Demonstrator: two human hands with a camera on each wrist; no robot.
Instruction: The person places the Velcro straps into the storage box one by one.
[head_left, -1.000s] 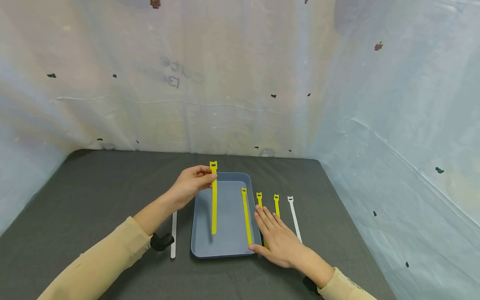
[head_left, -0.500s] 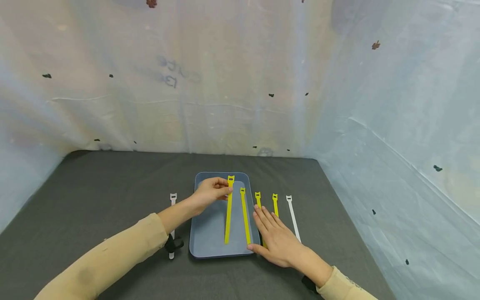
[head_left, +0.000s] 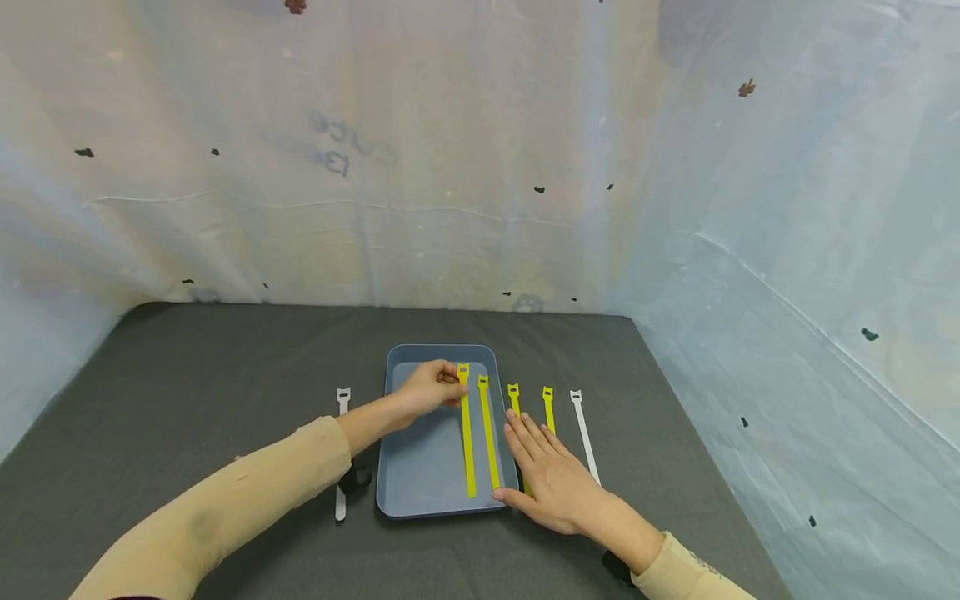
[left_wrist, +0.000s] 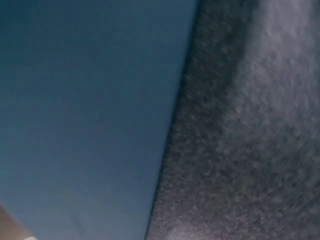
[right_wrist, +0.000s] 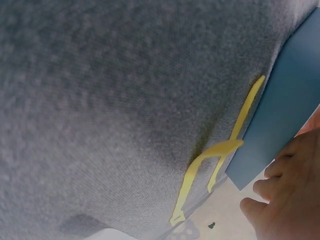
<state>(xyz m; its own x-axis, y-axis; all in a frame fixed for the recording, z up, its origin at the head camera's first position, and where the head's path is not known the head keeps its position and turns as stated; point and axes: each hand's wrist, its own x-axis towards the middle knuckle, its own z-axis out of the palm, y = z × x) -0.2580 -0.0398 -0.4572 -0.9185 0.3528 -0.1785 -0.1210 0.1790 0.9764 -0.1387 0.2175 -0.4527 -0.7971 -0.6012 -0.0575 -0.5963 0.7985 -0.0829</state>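
My left hand (head_left: 429, 390) pinches a yellow hook-and-loop cable tie (head_left: 468, 442) just below its slotted head, over the blue-grey tray (head_left: 416, 479). Its tail points toward me; whether it touches the tray floor I cannot tell. Just right of it, a second yellow cable tie (head_left: 490, 429) lies in the tray. My right hand (head_left: 555, 483), fingers straight, is at the tray's right side with its thumb by the rim. It partly covers two more yellow cable ties (head_left: 513, 393) (head_left: 548, 404); the right wrist view shows one of them (right_wrist: 185, 187) with its end bent up.
A white cable tie (head_left: 585, 433) lies on the dark cloth right of my right hand. Another white cable tie (head_left: 343, 402) lies left of the tray, partly under my left forearm. Pale plastic sheeting (head_left: 450, 167) closes off the back and sides.
My left hand has moved right and lower with the yellow cable tie, bringing it beside the one in the tray. The right hand has stayed in place.
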